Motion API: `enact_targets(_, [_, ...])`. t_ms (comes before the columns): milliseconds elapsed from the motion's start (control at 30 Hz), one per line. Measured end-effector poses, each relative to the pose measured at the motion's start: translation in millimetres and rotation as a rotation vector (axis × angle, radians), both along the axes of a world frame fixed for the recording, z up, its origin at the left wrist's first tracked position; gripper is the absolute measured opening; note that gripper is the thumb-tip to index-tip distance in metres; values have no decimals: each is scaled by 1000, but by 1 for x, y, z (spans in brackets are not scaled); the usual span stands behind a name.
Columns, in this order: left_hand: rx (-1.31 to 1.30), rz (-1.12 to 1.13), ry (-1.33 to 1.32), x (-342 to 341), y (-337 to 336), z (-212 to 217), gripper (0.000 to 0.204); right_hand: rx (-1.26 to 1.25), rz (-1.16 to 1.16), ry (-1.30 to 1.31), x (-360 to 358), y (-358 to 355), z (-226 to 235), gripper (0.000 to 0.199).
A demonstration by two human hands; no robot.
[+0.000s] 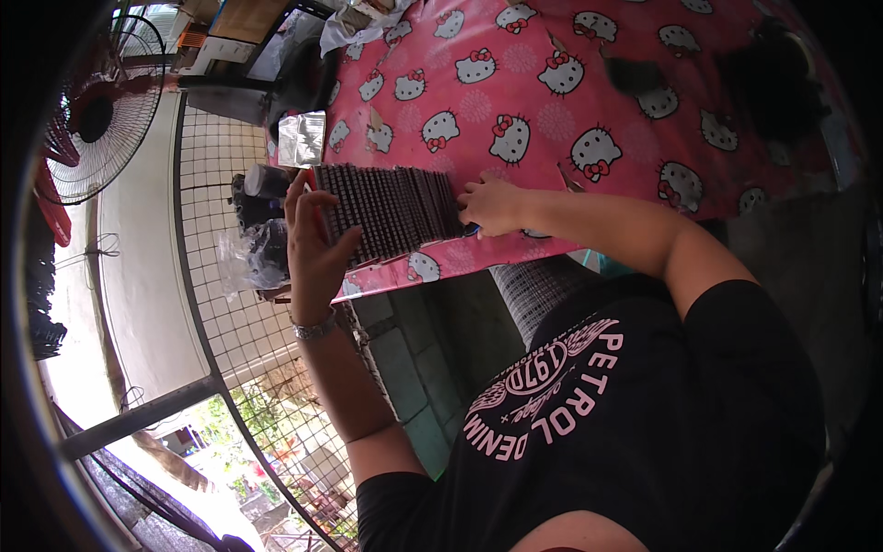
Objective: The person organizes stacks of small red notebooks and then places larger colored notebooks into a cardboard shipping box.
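Note:
A long row of thin dark flat pieces [391, 207] stands pressed together near the table's front edge. Pale dots run along their edges; their exact kind is not clear. At the row's left end is my left hand [311, 230], its fingers spread and its thumb apart on the near side. Something red shows beside those fingers. My right hand [492, 204] is at the row's right end, fingers bent down against it. Under its fingertips a small dark-blue thing [471, 229] shows in part, mostly hidden.
A pink patterned cloth [552, 120] covers the table. Behind the row lies a silver packet [302, 138]. Beyond my left hand are a clear plastic bag [253, 253] and a capped container [265, 181], by a wire grille [216, 166]. A fan [101, 110] stands far left.

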State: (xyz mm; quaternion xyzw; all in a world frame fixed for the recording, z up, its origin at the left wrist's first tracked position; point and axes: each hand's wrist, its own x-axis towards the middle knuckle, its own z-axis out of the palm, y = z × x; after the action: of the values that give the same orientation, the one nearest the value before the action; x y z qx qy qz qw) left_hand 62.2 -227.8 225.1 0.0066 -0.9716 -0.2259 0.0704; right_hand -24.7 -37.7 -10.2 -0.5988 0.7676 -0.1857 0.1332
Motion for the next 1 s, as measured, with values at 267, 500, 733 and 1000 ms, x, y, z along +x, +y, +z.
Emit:
enact_targets(267, [175,16,241,2,4,-1,32,448,-14,-407,-25,-47,23,23])
enact_targets(500, [120,648,892,71,9,-94,23,363,-95,-358,-12,-19,30,35])
enact_targets(733, [290,700,124,106,30,-287,78,-12,-277,33,-12,58,-5,51])
enact_targets(1000, [40,871,30,92,33,-302,93,-160,-557,190,-17,166,-25,54])
